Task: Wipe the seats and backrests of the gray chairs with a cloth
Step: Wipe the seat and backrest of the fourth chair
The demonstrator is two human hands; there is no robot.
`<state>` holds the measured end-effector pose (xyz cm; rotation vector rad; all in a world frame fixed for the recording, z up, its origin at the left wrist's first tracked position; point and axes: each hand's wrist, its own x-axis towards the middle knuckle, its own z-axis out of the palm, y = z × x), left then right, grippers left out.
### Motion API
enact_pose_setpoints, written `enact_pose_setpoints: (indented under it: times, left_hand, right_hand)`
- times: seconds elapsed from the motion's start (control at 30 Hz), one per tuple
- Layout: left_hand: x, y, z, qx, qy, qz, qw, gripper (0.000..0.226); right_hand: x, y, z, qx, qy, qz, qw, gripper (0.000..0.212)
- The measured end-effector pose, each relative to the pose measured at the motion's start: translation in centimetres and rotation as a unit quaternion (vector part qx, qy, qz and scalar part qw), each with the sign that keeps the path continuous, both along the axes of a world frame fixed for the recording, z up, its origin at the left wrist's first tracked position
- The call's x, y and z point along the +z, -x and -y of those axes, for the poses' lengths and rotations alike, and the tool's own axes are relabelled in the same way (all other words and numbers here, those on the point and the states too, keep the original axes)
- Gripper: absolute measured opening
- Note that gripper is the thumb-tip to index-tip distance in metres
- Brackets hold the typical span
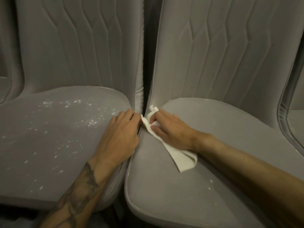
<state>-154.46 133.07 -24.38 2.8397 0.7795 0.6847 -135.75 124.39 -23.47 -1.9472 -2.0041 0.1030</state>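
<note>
Two gray upholstered chairs stand side by side, almost touching. The left chair's seat [54, 139] is speckled with white dust. My left hand [120, 137] lies flat on that seat's right edge, fingers curled into the narrow gap between the chairs, holding nothing. My right hand [171, 129] presses a white cloth [182, 159] onto the far left corner of the right chair's seat [222, 162], beside the gap. The cloth's tail trails toward me from under the palm. A few white specks dot the right seat near its front. Both quilted backrests [79, 46] rise behind.
A third gray chair's edge [296, 125] shows at the far right. Another backrest edge [6, 63] appears at the far left. Dark floor [19, 211] lies below the seats' front edges.
</note>
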Motion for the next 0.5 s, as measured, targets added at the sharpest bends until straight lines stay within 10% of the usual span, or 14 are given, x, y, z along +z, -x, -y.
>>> enact_pose_setpoints:
  times: [0.13,0.33,0.5]
  left_hand:
    - [-0.2,0.2,-0.2,-0.017,0.012,0.018,1.0,0.008]
    - [-0.2,0.0,-0.5,0.005,0.028,0.016,0.999,0.035]
    - [-0.3,0.1,-0.9,-0.014,0.043,0.033,0.998,0.03]
  right_hand:
    - [-0.4,1.0,3.5,0.105,0.008,-0.014,0.994,0.013]
    - [0.8,-0.2,-1.7,-0.047,0.021,-0.007,0.999,0.019]
    - [-0.6,2.9,2.0,0.116,-0.004,-0.019,0.993,0.015]
